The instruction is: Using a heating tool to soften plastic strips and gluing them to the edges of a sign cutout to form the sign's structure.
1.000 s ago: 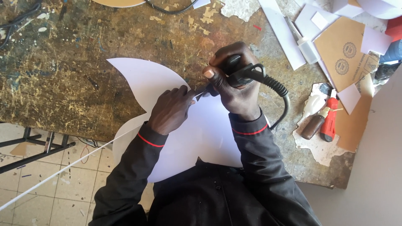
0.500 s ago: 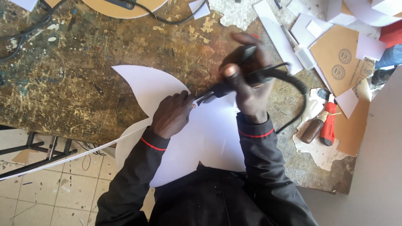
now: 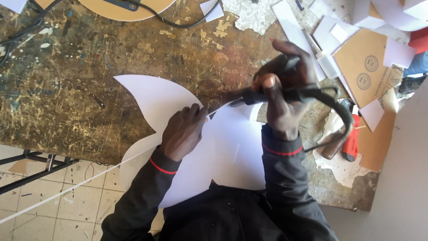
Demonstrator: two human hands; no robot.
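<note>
- The left hand [image 3: 183,130] lies flat on the white sheet [image 3: 223,156], fingers close together and bent a little, pressing it down on the table [image 3: 76,89]. It pinches nothing.
- The right hand [image 3: 281,91] is closed around a black tool [image 3: 267,94]. The fingers wrap the handle and the thumb lies along the top.
- The thin tip of the tool points to the left and meets the edge of the sheet just beside the left fingertips.
- A black cable [image 3: 335,107] leaves the back of the tool, curves around the right side of the right hand and comes back toward the wrist.
- The sheet is cut into curved, pointed shapes like petals. One point reaches up and left over the table. The lower part hangs over the near table edge, in front of the person's body.
- Both sleeves are black with a thin red band at the cuff.
- The table is brown, worn and spotted with paint.
- To the right of the right hand lie white paper scraps [image 3: 330,35], a brown cardboard piece [image 3: 365,67] and a red-handled tool [image 3: 351,138], well apart from the sheet.
- At the top edge there is a round brown board [image 3: 133,9] with another cable over it.
- Under the table edge, at the left, a tiled floor [image 3: 53,201] is visible.
</note>
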